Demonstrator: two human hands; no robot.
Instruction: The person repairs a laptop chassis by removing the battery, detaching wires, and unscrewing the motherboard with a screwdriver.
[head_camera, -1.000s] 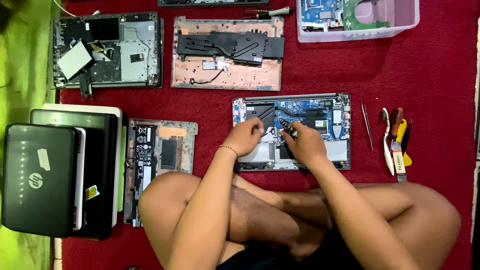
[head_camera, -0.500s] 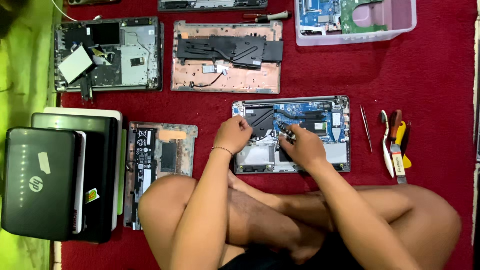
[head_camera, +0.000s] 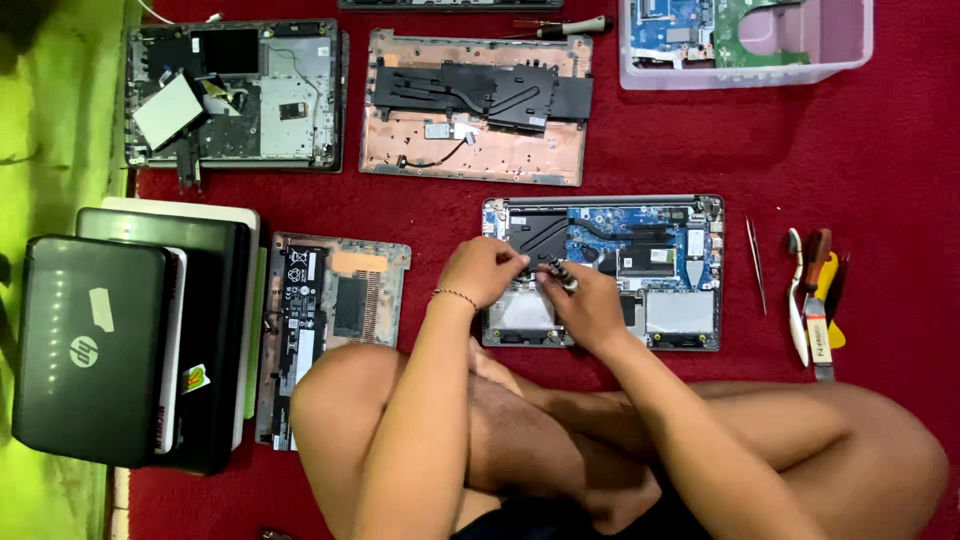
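Red carpet covers the floor, with a strip of green mat along the left edge, and a person sits cross-legged over it with bare knees at the bottom of the view. Directly ahead lies an opened laptop base with a blue motherboard, a black heatsink and silver panels exposed. The left hand rests on the laptop's left part, fingers curled and pressed together near the heatsink; a thin bracelet circles the wrist. The right hand is just beside it, its fingers closed around a small screwdriver whose ridged metal handle shows between the two hands; the tip is hidden. Right of the laptop lie tweezers and a cluster of hand tools with red, yellow and white handles. Left of the knees sits a laptop bottom panel, and beyond it a stack of closed laptops. Farther away are a copper-toned chassis, a grey disassembled chassis, and a clear plastic bin holding circuit boards.
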